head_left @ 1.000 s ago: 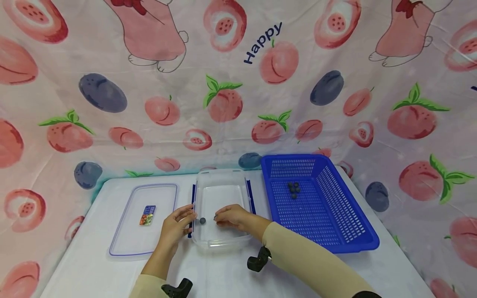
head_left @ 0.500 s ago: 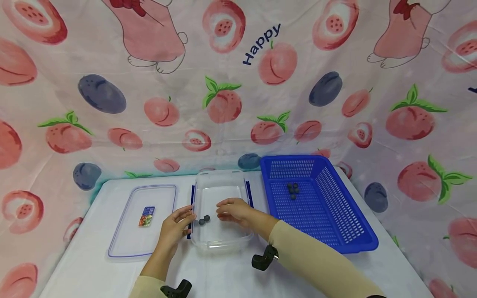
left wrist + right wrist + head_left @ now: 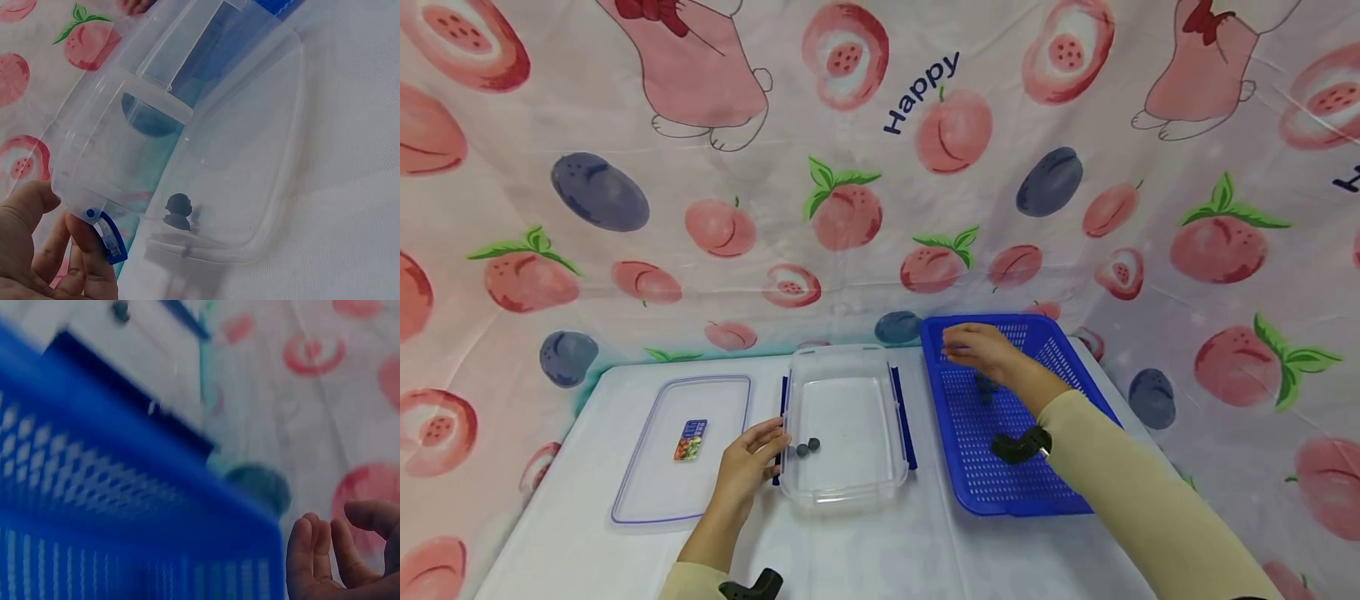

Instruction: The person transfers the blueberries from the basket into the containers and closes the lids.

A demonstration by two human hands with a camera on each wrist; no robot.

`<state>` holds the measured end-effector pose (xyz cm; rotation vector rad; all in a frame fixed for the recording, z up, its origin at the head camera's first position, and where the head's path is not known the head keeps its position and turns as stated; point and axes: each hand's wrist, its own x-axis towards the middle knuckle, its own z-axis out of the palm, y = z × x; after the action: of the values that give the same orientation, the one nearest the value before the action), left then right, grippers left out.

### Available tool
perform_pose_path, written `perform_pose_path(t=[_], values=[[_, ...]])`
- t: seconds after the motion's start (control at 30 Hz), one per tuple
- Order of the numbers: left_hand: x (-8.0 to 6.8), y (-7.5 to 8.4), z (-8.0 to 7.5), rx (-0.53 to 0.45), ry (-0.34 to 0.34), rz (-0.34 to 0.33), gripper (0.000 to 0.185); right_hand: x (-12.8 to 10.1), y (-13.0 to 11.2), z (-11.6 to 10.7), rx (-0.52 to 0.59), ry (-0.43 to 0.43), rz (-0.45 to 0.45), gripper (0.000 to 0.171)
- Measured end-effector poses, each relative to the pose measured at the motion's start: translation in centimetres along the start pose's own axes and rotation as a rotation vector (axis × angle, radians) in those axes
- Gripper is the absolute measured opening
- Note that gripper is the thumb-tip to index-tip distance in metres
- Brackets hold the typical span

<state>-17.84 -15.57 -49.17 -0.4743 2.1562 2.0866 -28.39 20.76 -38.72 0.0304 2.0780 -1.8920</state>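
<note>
A clear plastic box (image 3: 857, 417) stands uncovered mid-table, with dark blue latches on both sides. My left hand (image 3: 747, 467) grips its left edge, thumb and fingers around the rim and latch (image 3: 111, 239) in the left wrist view. Inside, two small dark round berries, seemingly blueberries (image 3: 814, 444), lie together near the left wall. My right hand (image 3: 985, 352) hovers over the back of the blue basket (image 3: 958, 467), fingers loosely bent and holding nothing. Several more dark berries (image 3: 985, 387) lie on the basket floor, partly hidden by this hand.
Left of the box lies a clear lid (image 3: 643, 487) with a blue rim line and a colourful label (image 3: 690, 440). Behind the table (image 3: 880, 550) hangs a fruit-print cloth (image 3: 850, 292). The basket's raised walls border the right side.
My right hand has placed a second berry beside the first in the box, let go, and moved right over the basket. The left hand keeps its grip on the box.
</note>
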Motion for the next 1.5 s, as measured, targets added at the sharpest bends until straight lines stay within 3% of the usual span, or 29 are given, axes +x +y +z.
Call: perform_pose_path(t=[0.2,0.43,0.53,0.73,0.87,1.07,1.2,1.37,1.5], values=[[0.1,0.0,0.1,-0.002,-0.002,0.005,0.046,-0.2,2.3,-4.9,0.004,0.156,0.09,0.048],[0.2,0.0,0.2,-0.013,-0.008,0.011,0.046,0.0,5.0,-7.0,0.06,0.268,0.13,0.033],[0.2,0.0,0.2,-0.008,-0.003,0.01,0.046,0.3,6.3,-7.1,0.015,0.29,0.129,0.031],[0.2,0.1,0.1,-0.005,-0.002,0.011,0.046,0.1,8.0,-5.8,-0.034,0.301,0.175,0.043],[0.3,0.0,0.1,-0.015,0.001,0.008,0.046,0.4,8.8,-5.0,-0.064,0.356,0.21,0.046],[0.4,-0.2,0.0,-0.012,0.003,0.002,0.046,2.0,11.0,-6.1,-0.022,0.363,0.19,0.032],[0.4,-0.3,0.0,-0.014,0.004,0.003,0.046,1.7,11.1,-5.8,-0.057,0.382,0.203,0.029],[0.3,-0.3,0.0,-0.014,0.005,0.003,0.045,0.7,10.5,-4.7,-0.117,0.44,0.233,0.039],[0.3,-0.3,-0.1,-0.012,0.006,0.003,0.045,0.5,10.4,-4.5,-0.142,0.43,0.243,0.043]])
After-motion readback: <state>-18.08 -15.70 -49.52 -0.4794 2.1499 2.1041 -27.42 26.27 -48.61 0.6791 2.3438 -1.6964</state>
